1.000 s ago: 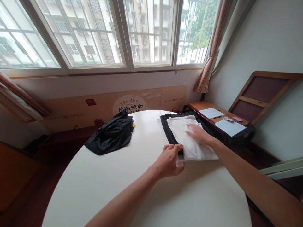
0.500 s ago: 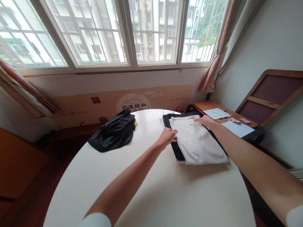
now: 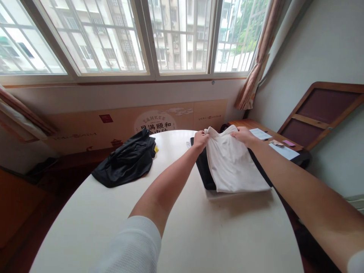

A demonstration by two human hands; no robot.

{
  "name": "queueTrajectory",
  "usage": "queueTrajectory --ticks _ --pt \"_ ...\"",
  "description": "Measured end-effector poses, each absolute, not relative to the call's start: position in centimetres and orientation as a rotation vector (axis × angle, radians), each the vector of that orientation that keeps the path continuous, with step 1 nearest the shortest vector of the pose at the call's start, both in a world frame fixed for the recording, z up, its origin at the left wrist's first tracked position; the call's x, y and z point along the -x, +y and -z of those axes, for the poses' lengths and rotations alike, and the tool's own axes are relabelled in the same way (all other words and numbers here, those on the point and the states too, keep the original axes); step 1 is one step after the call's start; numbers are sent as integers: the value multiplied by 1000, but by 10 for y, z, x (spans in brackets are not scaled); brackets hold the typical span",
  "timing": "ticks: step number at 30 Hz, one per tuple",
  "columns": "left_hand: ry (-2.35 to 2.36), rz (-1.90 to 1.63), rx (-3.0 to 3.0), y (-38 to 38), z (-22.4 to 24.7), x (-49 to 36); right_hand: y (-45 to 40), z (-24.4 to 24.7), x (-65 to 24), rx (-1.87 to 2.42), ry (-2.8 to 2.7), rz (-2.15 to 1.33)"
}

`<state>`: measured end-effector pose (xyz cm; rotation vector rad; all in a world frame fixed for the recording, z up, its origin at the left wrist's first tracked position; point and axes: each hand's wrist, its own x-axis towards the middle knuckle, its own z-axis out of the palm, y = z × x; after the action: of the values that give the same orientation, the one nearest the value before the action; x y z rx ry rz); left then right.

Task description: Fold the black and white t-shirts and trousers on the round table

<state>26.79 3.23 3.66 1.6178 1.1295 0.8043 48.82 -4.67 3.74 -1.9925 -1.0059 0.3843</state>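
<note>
A folded white garment lies on a stack at the right side of the round white table. My left hand is closed on its far left corner, and my right hand pinches the far edge to the right. Between the hands that edge is lifted and sags a little in the middle. Underneath is a folded black garment, showing along the left and right sides, with a pale layer below it. The exact kind of the white garment cannot be made out.
A crumpled black garment with a yellow tag lies at the table's left edge. Beyond the table's right side, a wooden side table holds papers and a pink item. A printed cardboard panel stands below the window.
My left hand has moved from the white garment's left side to its far left corner. The far edge has been raised off the stack. The view has shifted slightly.
</note>
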Motion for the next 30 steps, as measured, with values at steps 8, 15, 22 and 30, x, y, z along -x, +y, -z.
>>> queueTrajectory --ticks 8,15,22,30 --pt "1202 -500 -1507 4 -34 -251 -25 -13 -495 2112 -947 -328" --pt "1096 -211 -1561 -68 -34 -207 -22 6 -499 2206 -1005 -254" --pt "271 -413 -2943 -161 5 -130 -23 -4 -483 2333 -1018 -163" --pt "191 -357 -3184 -167 2 -127 -127 -5 -418 2220 -1410 192"
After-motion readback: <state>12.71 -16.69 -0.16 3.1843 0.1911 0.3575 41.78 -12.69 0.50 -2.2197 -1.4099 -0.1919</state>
